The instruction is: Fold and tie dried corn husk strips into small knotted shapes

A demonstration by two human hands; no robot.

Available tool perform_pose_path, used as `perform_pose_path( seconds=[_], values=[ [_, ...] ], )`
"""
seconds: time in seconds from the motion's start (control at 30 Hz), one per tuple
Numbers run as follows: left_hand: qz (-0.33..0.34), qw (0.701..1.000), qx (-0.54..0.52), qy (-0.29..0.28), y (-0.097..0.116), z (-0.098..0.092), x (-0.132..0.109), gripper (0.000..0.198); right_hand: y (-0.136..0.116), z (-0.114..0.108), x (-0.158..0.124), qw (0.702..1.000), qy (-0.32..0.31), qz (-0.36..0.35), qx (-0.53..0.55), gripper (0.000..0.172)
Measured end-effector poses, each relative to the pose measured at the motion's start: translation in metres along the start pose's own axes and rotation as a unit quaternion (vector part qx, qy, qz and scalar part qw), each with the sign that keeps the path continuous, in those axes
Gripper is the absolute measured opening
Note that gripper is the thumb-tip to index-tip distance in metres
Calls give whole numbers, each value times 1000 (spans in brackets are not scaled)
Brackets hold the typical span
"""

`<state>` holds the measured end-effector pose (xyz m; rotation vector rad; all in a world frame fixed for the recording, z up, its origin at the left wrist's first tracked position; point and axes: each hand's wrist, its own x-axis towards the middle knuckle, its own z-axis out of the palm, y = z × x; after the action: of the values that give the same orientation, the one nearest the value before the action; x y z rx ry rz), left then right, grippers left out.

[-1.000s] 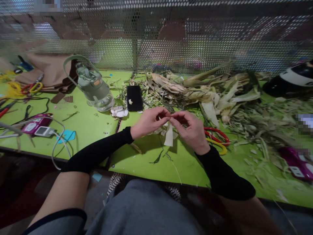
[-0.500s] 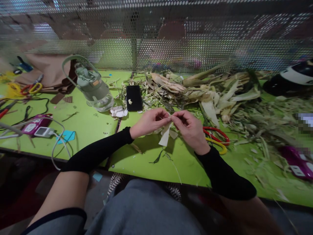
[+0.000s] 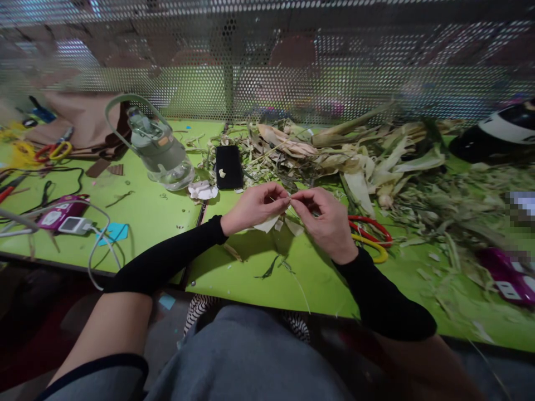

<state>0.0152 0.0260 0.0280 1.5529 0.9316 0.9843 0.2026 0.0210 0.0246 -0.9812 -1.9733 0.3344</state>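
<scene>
My left hand point(image 3: 254, 207) and my right hand point(image 3: 324, 220) meet fingertip to fingertip above the green table, both closed in a pinch on a pale strip of corn husk point(image 3: 266, 225). Part of the strip shows below the left fingers; its pinched end is mostly hidden. A fine light strand sticks out by the left thumb and index finger. Another pale husk piece point(image 3: 295, 226) shows just under the right fingers. Red-and-yellow scissor handles point(image 3: 371, 234) lie beside my right wrist.
Behind my hands lies a heap of dried corn husks point(image 3: 376, 167). A black phone point(image 3: 229, 167) and a clear-bottomed water bottle point(image 3: 163, 150) stand left of it. Farther left are a purple device point(image 3: 62, 211) with a white cable and brown sheets point(image 3: 87, 122). A perforated metal screen point(image 3: 267, 83) rises behind.
The pale husk strip that hung straight down between my hands has swung left and up, partly behind my left fingers. Both hands have stayed almost in place, still pinched together.
</scene>
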Motion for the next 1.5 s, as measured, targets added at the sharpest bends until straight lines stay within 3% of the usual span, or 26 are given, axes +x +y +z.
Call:
perform_pose_path(
  seconds=[0.27, 0.5, 0.83, 1.13, 1.3, 1.5],
  values=[
    [10, 999, 51, 5, 1, -1, -1, 17, -1, 1, -2, 997, 13, -59, -55, 10],
    [-72, 994, -86, -3, 6, -1, -2, 14, -1, 1, -3, 992, 13, -110, -61, 19],
    [-68, 982, -175, 34, 8, -2, 0, 19, 4, -2, -6, 942, 31, -228, -244, 36],
    [-70, 979, -186, 38, 9, 1, -2, 20, 7, -3, -6, 930, 53, -254, -258, 46],
    [-42, 987, -142, 59, 4, 3, -1, 24, 4, -4, -3, 950, 89, -209, -212, 29],
    [94, 994, -5, 63, -3, 5, -3, 26, -1, -4, 1, 990, 67, -93, -82, 14]
  ],
)
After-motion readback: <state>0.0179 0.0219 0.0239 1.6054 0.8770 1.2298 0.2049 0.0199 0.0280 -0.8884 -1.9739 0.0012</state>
